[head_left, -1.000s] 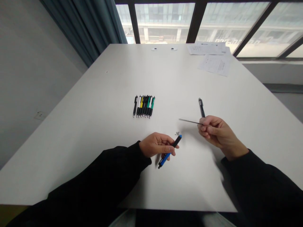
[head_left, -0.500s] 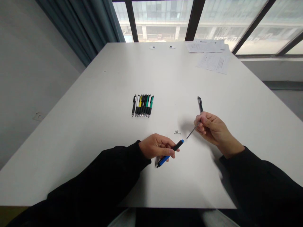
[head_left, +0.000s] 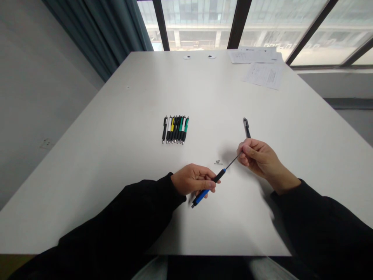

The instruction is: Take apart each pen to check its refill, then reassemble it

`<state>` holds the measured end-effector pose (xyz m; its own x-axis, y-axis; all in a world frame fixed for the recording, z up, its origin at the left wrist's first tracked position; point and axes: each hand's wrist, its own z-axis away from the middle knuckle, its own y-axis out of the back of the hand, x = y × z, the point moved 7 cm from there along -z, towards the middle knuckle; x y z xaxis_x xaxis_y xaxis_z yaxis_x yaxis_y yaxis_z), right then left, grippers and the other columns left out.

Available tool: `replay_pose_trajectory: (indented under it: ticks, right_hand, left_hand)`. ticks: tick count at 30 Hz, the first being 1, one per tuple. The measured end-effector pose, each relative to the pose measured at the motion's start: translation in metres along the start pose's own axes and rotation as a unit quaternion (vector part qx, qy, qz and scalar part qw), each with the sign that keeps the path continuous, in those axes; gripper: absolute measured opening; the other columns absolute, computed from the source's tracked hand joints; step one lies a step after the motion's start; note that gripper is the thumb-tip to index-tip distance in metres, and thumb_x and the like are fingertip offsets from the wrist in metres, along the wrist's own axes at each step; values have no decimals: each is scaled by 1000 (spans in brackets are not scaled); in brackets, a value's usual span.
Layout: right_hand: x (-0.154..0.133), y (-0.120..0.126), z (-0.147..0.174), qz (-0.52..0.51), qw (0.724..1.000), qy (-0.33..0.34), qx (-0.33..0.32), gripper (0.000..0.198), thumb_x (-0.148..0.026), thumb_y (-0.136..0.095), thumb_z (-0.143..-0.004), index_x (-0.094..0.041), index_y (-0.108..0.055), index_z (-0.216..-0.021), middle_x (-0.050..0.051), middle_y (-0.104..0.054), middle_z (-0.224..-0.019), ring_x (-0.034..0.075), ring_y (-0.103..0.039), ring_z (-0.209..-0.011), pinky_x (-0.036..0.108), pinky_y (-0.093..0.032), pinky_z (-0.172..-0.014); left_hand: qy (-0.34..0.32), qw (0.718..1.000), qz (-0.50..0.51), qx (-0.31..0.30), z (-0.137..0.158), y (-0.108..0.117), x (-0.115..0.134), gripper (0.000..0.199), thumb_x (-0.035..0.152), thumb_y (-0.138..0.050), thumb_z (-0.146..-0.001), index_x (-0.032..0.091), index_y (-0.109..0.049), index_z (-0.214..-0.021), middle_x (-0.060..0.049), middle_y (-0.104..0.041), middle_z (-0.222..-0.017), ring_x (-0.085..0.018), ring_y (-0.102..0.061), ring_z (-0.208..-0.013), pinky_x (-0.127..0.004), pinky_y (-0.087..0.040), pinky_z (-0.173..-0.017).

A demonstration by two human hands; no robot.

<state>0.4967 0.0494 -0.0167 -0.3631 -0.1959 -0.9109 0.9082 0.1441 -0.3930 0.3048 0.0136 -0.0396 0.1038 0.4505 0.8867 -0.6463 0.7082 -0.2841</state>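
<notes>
My left hand (head_left: 196,180) is closed around a blue and black pen barrel (head_left: 201,197), which tilts up to the right with its tip end toward my other hand. Between thumb and fingertips, my right hand (head_left: 258,156) pinches a thin dark pen refill (head_left: 233,161). The refill's lower end meets the barrel's front opening; how far it reaches inside is hidden. Small metallic pen parts (head_left: 218,162) lie on the table just above the barrel. Behind my right fingers a dark pen (head_left: 246,126) rests on the table, its lower part covered by the hand.
A row of several pens (head_left: 175,130), black, white, yellow and green, lies mid-table on the white tabletop (head_left: 87,175). Printed papers (head_left: 262,74) are at the far right. Two small white oval pieces (head_left: 212,57) sit near the far edge, by the window.
My right hand has moved slightly left and down, bringing the refill's end from just outside the barrel to its opening. My left hand holds the barrel almost still.
</notes>
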Motion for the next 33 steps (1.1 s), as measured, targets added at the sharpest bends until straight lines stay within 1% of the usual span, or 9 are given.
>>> replay_pose_trajectory:
  ticks: [3, 8, 14, 19, 22, 26, 28, 29, 33]
  right_hand:
    - [8, -9, 2, 30, 999, -15, -19, 23, -34, -84, -75, -16, -69, -76, 0, -65, -60, 9, -54, -47, 22, -40, -46]
    - [23, -32, 8, 79, 992, -33, -88, 19, -31, -81, -78, -15, -71, -75, 1, -67, -63, 9, -56, -53, 22, -45, -50]
    - [26, -39, 11, 64, 994, -63, -61, 24, -32, -84, -74, -15, -70, -67, 0, -65, -57, 7, -52, -48, 20, -40, -46]
    - [28, -43, 12, 52, 993, -76, -73, 25, -34, -85, -72, -15, -71, -64, 1, -66, -56, 7, -52, -48, 20, -39, -46]
    - [28, -39, 11, 79, 991, -59, -85, 22, -36, -85, -71, -15, -78, -76, 2, -67, -59, 8, -52, -50, 22, -40, -47]
    - [21, -29, 9, 162, 982, -19, -96, 37, -36, -88, -66, -18, -79, -97, 0, -65, -65, 10, -51, -53, 25, -40, -50]
    - [11, -22, 7, 262, 962, 31, -64, 31, -37, -86, -69, -17, -78, -92, -2, -59, -61, 10, -47, -53, 25, -37, -49]
    - [6, -20, 6, 323, 943, 61, -48, 27, -37, -85, -71, -17, -77, -88, -2, -57, -59, 10, -46, -52, 25, -36, -49]
    - [0, -24, 7, 519, 842, 139, -51, 25, -41, -77, -80, -17, -75, -86, 1, -60, -64, 12, -50, -55, 27, -37, -52]
  left_hand:
    - [-3, 1000, 11, 17, -3, 2, 0, 51, 46, -83, -70, 7, -70, -101, -7, -69, -74, -10, -60, -48, -16, -42, -35]
    - [-13, 1000, 21, 16, -4, 1, -2, 49, 45, -84, -69, 8, -68, -97, -6, -68, -74, -11, -61, -50, -17, -43, -38]
    - [-41, 998, 6, 44, -4, 2, -1, 40, 40, -84, -69, 10, -68, -91, -2, -64, -70, -10, -60, -53, -18, -44, -43]
    - [-63, 997, -14, 36, -4, -1, 4, 37, 39, -83, -70, 10, -67, -87, -1, -62, -66, -10, -59, -55, -17, -44, -45]
    - [-55, 998, -20, 28, -5, -1, 3, 39, 40, -82, -72, 9, -67, -90, -1, -62, -65, -9, -57, -51, -16, -42, -41]
    - [-53, 998, -2, 30, -4, 2, 4, 42, 41, -81, -73, 8, -67, -96, -5, -66, -71, -10, -60, -52, -16, -43, -38]
    - [-59, 998, 9, 30, -3, 2, 6, 45, 42, -81, -73, 8, -68, -99, -7, -68, -76, -12, -63, -56, -16, -44, -39]
    - [-62, 998, 12, 28, -3, 2, 7, 46, 43, -80, -74, 8, -68, -101, -8, -69, -77, -13, -64, -58, -16, -45, -39]
    - [-89, 995, 32, 15, -1, 3, 11, 45, 43, -76, -80, 7, -68, -106, -10, -70, -82, -14, -67, -61, -17, -46, -41]
